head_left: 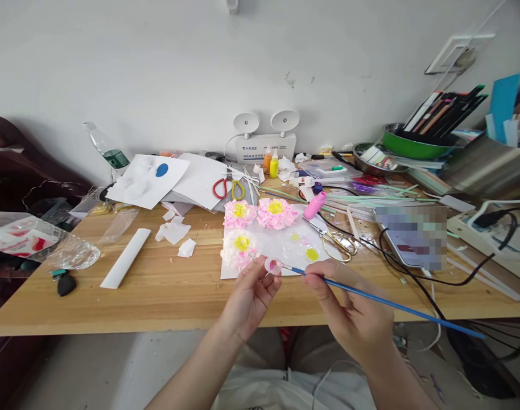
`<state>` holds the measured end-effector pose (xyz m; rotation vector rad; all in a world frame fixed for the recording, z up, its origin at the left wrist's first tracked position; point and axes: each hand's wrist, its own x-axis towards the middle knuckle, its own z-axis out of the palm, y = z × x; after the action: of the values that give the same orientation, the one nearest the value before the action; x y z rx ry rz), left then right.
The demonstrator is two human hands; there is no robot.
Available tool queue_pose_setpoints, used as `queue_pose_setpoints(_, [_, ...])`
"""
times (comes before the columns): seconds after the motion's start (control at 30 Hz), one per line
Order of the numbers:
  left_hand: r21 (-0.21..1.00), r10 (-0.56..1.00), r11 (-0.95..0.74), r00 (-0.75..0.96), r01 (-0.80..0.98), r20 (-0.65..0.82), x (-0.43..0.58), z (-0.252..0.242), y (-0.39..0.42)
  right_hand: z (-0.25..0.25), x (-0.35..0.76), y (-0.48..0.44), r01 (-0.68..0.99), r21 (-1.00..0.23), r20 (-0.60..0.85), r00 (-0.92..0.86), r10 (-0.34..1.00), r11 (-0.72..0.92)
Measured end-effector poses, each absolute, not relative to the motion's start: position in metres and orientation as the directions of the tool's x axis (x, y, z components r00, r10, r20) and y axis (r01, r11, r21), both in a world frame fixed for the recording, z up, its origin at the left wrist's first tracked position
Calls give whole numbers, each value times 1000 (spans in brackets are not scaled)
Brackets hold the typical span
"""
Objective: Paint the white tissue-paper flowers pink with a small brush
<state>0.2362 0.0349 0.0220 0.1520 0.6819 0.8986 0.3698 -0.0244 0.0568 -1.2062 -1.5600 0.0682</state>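
Between the fingertips of my left hand (pixel 250 296) is a small round cap-like piece (pixel 270 264), whitish outside and pink inside. A blue paintbrush (pixel 407 308) is pinched in my right hand (pixel 357 312), its bristles at the piece's pink inner side. Just beyond both hands lies a white sheet (pixel 281 244) with wet-looking yellow-green paint (pixel 312 254) on it. Three fluffy flowers with yellow centres rest on that sheet: a pink one (pixel 231 217), another pink one (pixel 277 221) and a paler one (pixel 232 256) close to my left fingers.
Scissors (pixel 343 245) and a pink bottle (pixel 314 205) lie right of the flowers. A phone (pixel 407 242) with cables crosses the right side. Paper scraps (pixel 174 229) and a white roll (pixel 126 259) are at left. A glue gun (pixel 306 185) and a yellow bottle (pixel 274 166) stand farther back.
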Motion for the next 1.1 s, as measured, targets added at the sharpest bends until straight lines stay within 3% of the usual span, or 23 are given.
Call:
queue_pose_setpoints(0.3, [396,737,656,435,-642,-517,238,24,36,57,371,-25,658,-602,676,118,728,452])
queue_pose_setpoints(0.57, [391,723,673,448,-628,-526,237,20,36,56,373,-24,578,-636,632,9,775,512])
queue_pose_setpoints(1.1, [369,709,679,435,-635,-555,238,23,39,54,378,-22,569,-647,637,37,770,508])
